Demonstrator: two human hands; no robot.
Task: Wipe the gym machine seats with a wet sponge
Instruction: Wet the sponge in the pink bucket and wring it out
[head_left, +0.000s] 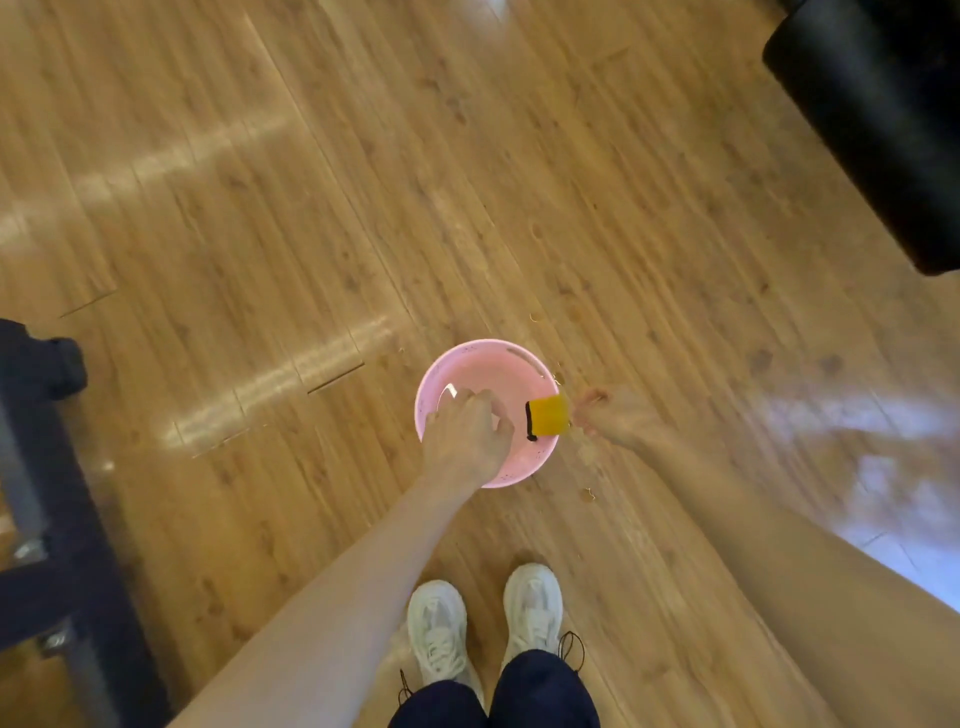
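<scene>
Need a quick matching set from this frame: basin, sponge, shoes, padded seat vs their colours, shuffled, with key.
Things:
1. basin
2. sponge
3. shoes
4. padded seat

Colours:
A. black
B. yellow with a dark edge
C. white
D. pink

Pairs: 1-D, 2-B, 3-C, 4-A

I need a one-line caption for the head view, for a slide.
Standing over a pink basin on the wood floor, left hand reaching in, yellow sponge by the blurred right hand.
</scene>
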